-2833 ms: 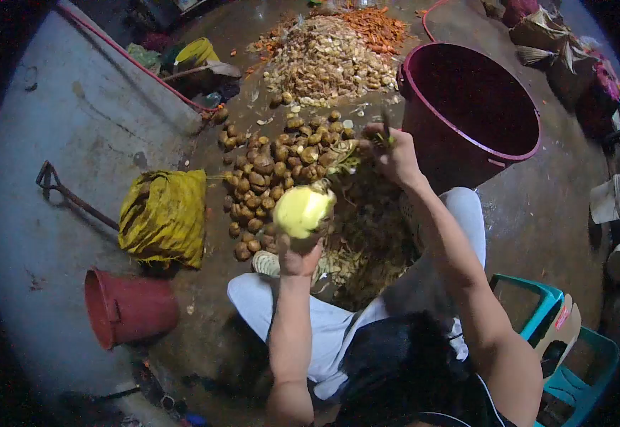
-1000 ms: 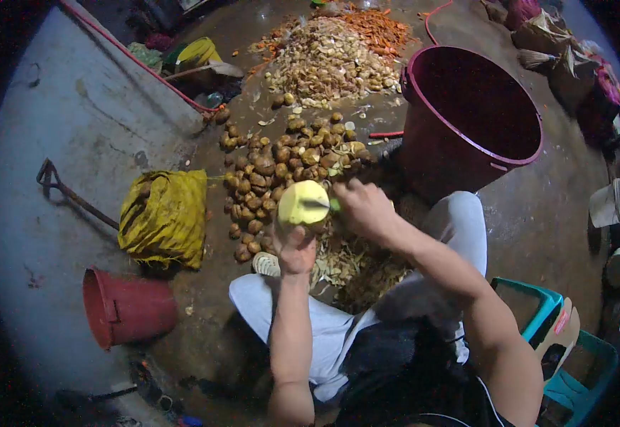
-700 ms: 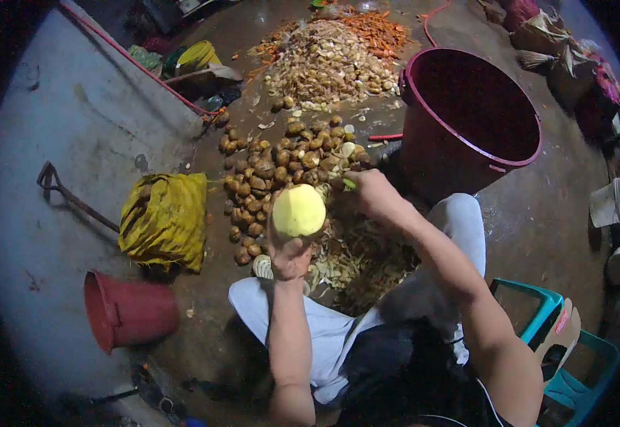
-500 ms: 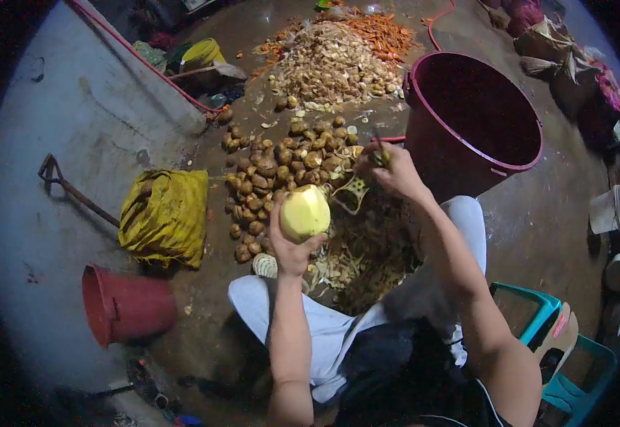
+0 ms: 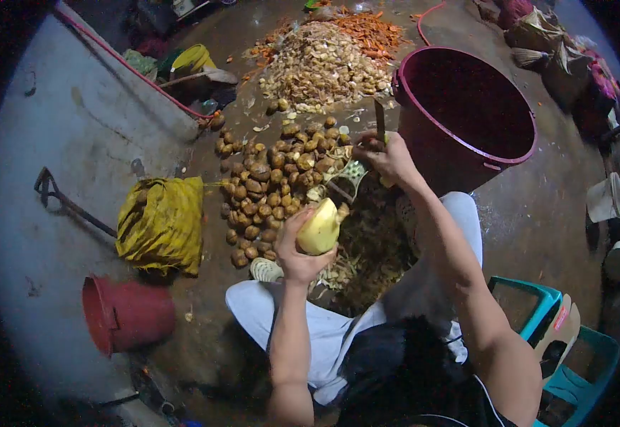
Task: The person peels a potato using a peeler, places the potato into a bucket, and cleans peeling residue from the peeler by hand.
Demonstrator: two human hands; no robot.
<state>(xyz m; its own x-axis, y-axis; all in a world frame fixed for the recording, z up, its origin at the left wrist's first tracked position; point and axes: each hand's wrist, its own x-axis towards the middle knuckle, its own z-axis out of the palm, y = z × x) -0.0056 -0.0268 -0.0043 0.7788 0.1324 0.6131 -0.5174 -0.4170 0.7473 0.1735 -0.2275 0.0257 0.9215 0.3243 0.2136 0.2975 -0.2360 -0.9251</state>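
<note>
My left hand (image 5: 297,255) grips a large peeled, pale-yellow root vegetable (image 5: 320,229) in front of my lap, its stubby stem end tilted up to the right. My right hand (image 5: 389,158) is closed around a knife (image 5: 380,119), its dark blade pointing up; most of the handle is hidden by the fingers. The knife is apart from the vegetable. Beyond my left hand lies a pile of brown, unpeeled round root vegetables (image 5: 253,196). A heap of peelings (image 5: 375,245) covers the floor between my legs.
A big maroon tub (image 5: 438,135) stands ahead on the right. Farther off are heaps of pale pieces (image 5: 327,64) and orange pieces (image 5: 377,35). To the left are a yellow sack (image 5: 160,224), a red bucket (image 5: 128,313) and a long handle (image 5: 78,206). A teal stool (image 5: 580,373) stands right.
My left hand has turned the peeled vegetable so its stem end faces up and right. In my right hand the knife has swung to point upward.
</note>
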